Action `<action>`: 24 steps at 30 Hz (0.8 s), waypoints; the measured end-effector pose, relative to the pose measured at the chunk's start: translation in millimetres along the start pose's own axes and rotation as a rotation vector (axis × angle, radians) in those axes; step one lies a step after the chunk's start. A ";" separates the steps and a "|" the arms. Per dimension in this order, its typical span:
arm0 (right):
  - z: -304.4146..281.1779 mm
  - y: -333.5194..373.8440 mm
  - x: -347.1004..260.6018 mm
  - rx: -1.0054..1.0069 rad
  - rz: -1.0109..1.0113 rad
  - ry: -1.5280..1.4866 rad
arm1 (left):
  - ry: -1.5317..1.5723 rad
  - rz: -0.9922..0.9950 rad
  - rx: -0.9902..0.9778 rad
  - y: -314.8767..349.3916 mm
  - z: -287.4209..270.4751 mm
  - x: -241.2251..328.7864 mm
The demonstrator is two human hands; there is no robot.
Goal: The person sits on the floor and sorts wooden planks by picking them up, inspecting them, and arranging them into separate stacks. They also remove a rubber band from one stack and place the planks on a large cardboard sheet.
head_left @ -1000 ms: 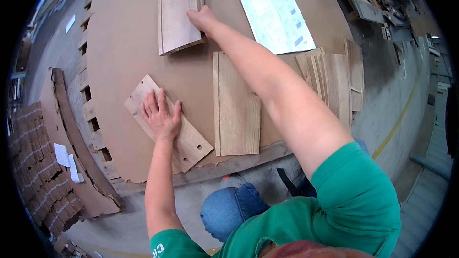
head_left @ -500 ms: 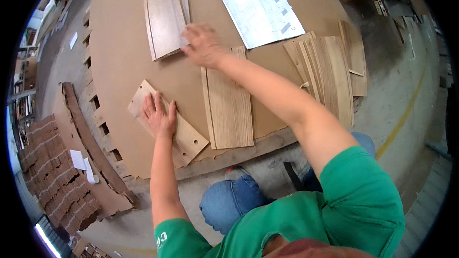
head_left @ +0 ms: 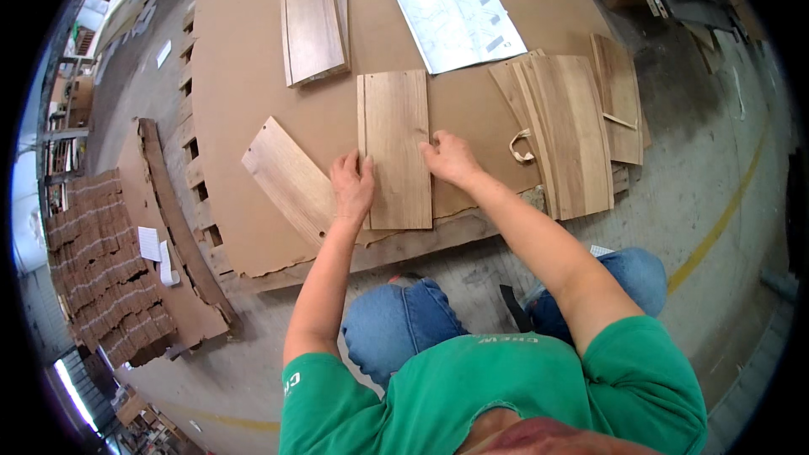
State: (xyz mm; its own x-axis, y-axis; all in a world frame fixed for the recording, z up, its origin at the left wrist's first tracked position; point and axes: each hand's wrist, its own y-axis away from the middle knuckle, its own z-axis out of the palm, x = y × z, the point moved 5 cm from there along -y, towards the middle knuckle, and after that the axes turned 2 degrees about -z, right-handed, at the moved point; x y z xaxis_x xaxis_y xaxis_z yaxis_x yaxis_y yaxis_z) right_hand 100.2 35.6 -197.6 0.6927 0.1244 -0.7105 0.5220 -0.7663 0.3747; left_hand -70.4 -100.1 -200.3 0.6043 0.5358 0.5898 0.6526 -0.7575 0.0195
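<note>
A light wood-grain panel (head_left: 394, 152) with a groove along its left side lies flat in front of me. My left hand (head_left: 351, 185) grips its left edge, the thumb close to the groove. At the right edge, my right hand (head_left: 452, 158) has its fingers curled against the wood. A second panel with drilled holes (head_left: 291, 170) lies slanted to the left; my left hand and forearm cover part of its lower end. Beyond, at the upper left, a grooved panel (head_left: 314, 32) rests partly over another.
A printed instruction sheet (head_left: 455, 17) lies at the far side. Fanned wood panels (head_left: 573, 135) are stacked at the right, with a pale strap loop (head_left: 522, 147) beside them. Brown cardboard (head_left: 227, 67) covers the pallet (head_left: 198, 164). Torn corrugated cardboard (head_left: 101, 261) lies on the floor at left.
My right hand has come back from the upper-left panels to the middle panel's right edge. My left hand has left the slanted panel and moved right to the middle panel's left edge.
</note>
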 end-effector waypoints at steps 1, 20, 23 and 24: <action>1.7 3.7 -4.2 -0.016 0.005 -0.013 | 0.035 -0.094 -0.035 2.8 4.1 1.4; 60.1 61.1 -80.0 -0.674 0.072 -0.851 | 1.217 -0.528 0.400 77.3 -71.1 -47.6; 102.3 64.3 -91.3 -0.694 -0.054 -0.782 | 1.178 -0.571 0.522 74.7 -80.8 -90.6; 111.3 64.3 -101.8 -0.658 -0.081 -0.717 | 1.110 -0.581 0.533 75.0 -82.6 -108.0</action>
State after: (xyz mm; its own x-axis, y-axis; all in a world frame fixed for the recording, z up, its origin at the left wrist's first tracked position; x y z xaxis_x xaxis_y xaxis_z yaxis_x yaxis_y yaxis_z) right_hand 7.9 -96.5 -167.5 0.2884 -0.4188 -0.8610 0.8793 -0.2402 0.4114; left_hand -124.5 -245.6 -195.8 -0.3338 -0.0456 0.9415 0.9332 -0.1569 0.3232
